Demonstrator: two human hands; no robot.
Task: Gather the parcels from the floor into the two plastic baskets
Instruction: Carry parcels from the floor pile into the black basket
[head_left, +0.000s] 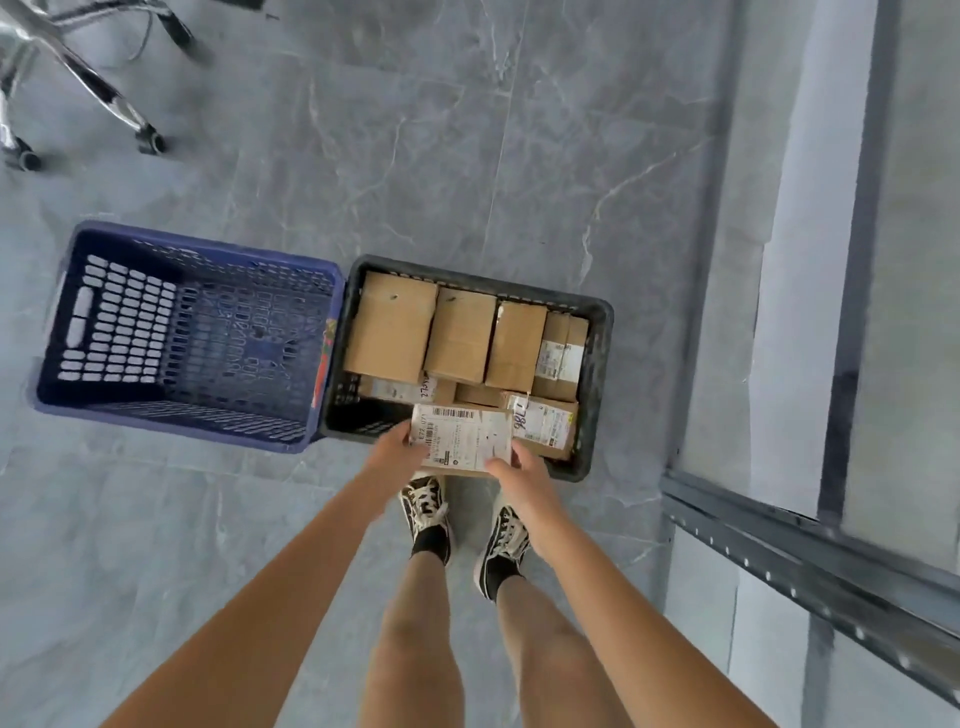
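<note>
A small cardboard parcel (464, 438) with a white shipping label is held over the near edge of the black basket (597, 364). My left hand (395, 453) grips its left side and my right hand (514, 475) grips its right side. The black basket holds several brown cardboard parcels (395, 327), some standing on edge along the far side, some lying flat with labels up. To its left, touching it, stands the blue basket (67, 400), with nothing inside.
My feet in black and white sneakers (426, 509) stand just behind the black basket on the grey marble floor. Chrome office chair legs with casters (150, 140) are at the top left. A metal rail and glass partition (810, 561) run along the right.
</note>
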